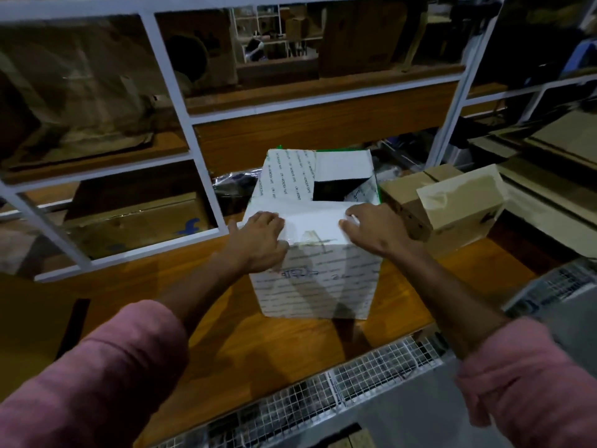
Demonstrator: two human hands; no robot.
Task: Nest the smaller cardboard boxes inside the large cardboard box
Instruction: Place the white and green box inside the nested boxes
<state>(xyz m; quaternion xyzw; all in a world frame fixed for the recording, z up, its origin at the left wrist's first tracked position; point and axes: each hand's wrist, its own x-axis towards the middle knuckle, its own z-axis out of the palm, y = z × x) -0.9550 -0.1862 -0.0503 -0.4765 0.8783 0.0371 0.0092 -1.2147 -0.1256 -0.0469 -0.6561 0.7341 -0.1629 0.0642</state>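
Head view: white printed box (315,279), seemingly part-closed.

A wooden shelf (245,344) carried a white box (315,279), with two brown boxes (452,205) just beside it.

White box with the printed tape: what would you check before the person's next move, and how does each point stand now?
1. White box sits flat on the wooden table: ok.
2. Near flap held down by left hand and right hand: ok.
3. Top fully closed: not ok, a dark opening remains.
4. Anything inside the box: cannot tell.
5. Brown cardboard box and taped carton to the right are nested: not ok, both outside.
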